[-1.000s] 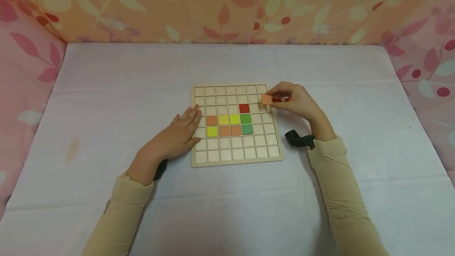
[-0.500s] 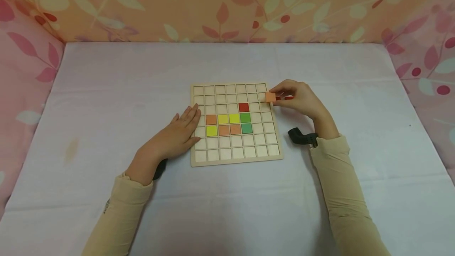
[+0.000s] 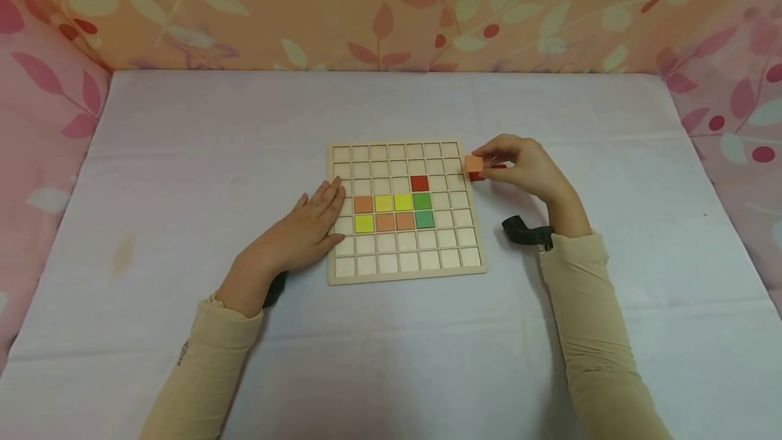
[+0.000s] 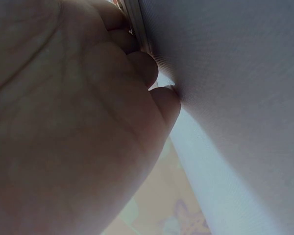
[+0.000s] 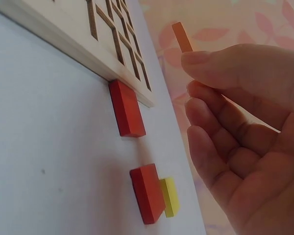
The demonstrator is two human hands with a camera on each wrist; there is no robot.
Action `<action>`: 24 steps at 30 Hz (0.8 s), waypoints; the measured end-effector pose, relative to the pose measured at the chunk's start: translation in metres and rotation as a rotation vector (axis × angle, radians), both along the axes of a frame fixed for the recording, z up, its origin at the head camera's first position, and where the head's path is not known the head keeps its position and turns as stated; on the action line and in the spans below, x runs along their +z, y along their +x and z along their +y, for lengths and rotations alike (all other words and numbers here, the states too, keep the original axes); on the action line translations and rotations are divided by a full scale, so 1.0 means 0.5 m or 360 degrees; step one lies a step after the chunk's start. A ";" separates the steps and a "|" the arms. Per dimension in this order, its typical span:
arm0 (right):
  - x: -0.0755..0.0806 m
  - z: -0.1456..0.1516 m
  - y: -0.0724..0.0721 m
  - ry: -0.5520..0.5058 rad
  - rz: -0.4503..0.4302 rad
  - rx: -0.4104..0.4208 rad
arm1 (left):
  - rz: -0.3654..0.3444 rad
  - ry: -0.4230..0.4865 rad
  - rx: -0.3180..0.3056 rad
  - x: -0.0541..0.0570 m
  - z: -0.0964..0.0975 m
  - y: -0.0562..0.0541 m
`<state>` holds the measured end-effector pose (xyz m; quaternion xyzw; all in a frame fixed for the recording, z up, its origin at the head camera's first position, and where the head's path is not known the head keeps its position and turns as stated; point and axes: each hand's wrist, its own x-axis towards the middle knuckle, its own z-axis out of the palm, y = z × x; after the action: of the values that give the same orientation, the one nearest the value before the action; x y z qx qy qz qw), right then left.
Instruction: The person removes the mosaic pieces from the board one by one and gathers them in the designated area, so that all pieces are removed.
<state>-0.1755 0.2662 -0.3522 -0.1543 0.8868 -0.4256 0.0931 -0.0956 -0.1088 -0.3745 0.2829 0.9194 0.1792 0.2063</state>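
My right hand (image 3: 519, 165) pinches a square orange tile (image 3: 474, 163) between thumb and fingers. In the right wrist view the tile (image 5: 182, 36) is seen edge-on, raised off the table. It hangs just off the right edge of a wooden grid board (image 3: 406, 280). Below it a red tile (image 5: 127, 107) lies against the board's edge, with another red tile (image 5: 148, 193) and a yellow tile (image 5: 170, 197) farther out. My left hand (image 3: 296, 236) rests on the board's left edge with fingers extended. The left wrist view mostly shows its palm (image 4: 73, 117).
Orange, yellow and green tiles fill part of two rows on the board, with a single red tile (image 3: 419, 183) above them. White cloth (image 3: 391, 358) covers the table. Patterned fabric (image 3: 342, 12) encloses the back and sides.
My right hand has moved rightward with the orange tile, from over the board's right cells to just past its edge. A red tile now shows beneath. My left hand stays put.
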 end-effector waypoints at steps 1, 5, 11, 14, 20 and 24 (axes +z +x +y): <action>0.001 0.001 0.000 0.0002 -0.0003 -0.0003 | -0.0003 0.0001 0.0001 0.000 0.000 0.000; 0.002 0.010 0.000 0.0004 -0.0022 -0.0024 | -0.0005 0.0009 0.0003 0.001 0.000 0.001; 0.000 0.025 -0.002 -0.0029 -0.0027 -0.0028 | -0.0007 0.0006 0.0008 0.002 0.001 0.000; 0.000 0.031 -0.001 -0.0047 -0.0031 -0.0026 | -0.0005 0.0010 0.0009 0.001 0.001 0.000; 0.001 0.038 0.001 -0.0055 -0.0060 -0.0058 | 0.0000 0.0008 0.0008 0.002 0.001 0.000; -0.002 0.043 0.000 -0.0068 -0.0072 -0.0079 | 0.0003 0.0005 0.0005 0.002 0.001 0.000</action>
<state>-0.1755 0.2875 -0.3530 -0.1247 0.8788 -0.4498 0.0994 -0.0957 -0.1084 -0.3735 0.2818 0.9198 0.1808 0.2046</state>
